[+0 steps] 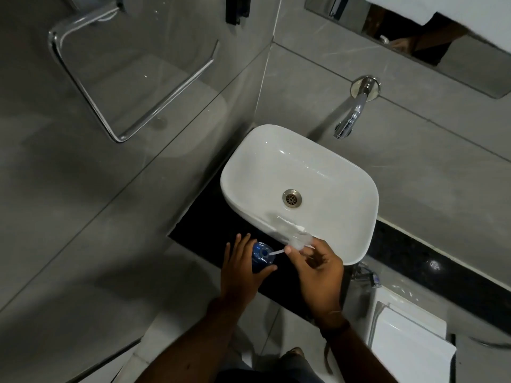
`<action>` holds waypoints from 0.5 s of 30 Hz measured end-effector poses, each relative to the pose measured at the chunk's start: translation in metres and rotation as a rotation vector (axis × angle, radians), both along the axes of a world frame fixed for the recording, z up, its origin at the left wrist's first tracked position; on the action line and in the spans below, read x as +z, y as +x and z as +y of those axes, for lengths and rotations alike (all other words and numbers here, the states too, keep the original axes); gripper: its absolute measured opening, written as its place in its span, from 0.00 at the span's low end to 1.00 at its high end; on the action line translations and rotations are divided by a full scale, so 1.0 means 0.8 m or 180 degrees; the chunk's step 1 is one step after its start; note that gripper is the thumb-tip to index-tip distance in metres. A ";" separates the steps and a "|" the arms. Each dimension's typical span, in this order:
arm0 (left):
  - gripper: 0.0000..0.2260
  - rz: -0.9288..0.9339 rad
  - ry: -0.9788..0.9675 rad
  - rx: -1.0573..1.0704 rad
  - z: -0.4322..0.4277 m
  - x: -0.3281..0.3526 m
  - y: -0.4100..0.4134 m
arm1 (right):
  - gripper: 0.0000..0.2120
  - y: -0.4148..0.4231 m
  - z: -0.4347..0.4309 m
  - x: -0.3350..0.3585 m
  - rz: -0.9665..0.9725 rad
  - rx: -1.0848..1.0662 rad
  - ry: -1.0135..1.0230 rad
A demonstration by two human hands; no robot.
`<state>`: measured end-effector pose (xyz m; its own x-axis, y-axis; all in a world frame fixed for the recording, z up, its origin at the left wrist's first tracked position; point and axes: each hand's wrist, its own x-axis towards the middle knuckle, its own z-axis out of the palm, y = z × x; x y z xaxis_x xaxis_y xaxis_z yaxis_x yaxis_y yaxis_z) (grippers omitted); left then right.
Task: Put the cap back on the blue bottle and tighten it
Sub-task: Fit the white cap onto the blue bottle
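The blue bottle (262,257) stands upright on the black counter (210,233), left of the basin, and its round mouth shows from above. My left hand (243,269) is wrapped around its body. My right hand (315,268) pinches a clear pump cap (302,241) just right of the bottle. The cap's thin white tube (276,252) slants down to the left, with its tip at the bottle's mouth. The cap head is blurred against the basin rim.
A white basin (340,172) with a metal drain (292,198) sits on the counter right behind my hands. A chrome spout (351,114) juts from the grey wall above it. A chrome towel rail (83,87) hangs at the left. A white toilet cistern (406,335) stands at the lower right.
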<state>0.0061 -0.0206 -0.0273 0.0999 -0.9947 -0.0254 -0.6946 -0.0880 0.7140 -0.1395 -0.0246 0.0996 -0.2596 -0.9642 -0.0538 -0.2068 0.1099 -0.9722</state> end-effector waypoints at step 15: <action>0.44 0.0472 -0.0043 0.0088 0.004 -0.003 0.001 | 0.10 0.030 -0.011 -0.082 0.0281 0.0616 0.0333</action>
<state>0.0071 -0.0178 -0.0298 0.1234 -0.9919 -0.0286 -0.5790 -0.0954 0.8097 -0.1154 -0.0334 0.0337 -0.0787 -0.9868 -0.1415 -0.3176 0.1593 -0.9348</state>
